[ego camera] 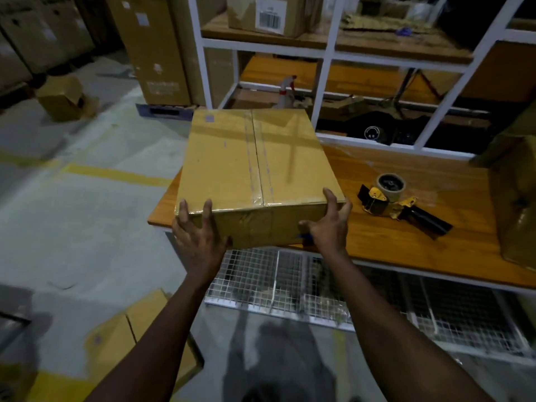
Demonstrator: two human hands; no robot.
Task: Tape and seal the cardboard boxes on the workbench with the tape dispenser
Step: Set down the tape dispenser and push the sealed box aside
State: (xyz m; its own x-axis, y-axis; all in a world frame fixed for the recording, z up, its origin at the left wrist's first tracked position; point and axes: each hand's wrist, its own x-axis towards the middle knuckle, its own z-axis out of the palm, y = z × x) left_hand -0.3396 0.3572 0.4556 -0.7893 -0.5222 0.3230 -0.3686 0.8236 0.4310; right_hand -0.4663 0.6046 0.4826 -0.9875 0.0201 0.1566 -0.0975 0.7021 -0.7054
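A closed cardboard box (255,161) with clear tape along its centre seam rests on the left end of the wooden workbench (406,242). My left hand (197,236) grips its near left corner, fingers over the top edge. My right hand (327,224) holds the near right corner, thumb on the front face. The tape dispenser (397,204), yellow and black with a roll of tape, lies on the bench to the right of the box, apart from both hands.
Another cardboard box (516,198) stands at the bench's right edge. A white shelf frame (322,91) rises behind the bench. A wire mesh rack (319,288) sits under it. Cardboard boxes (136,335) lie on the floor at lower left, another box (63,97) further back.
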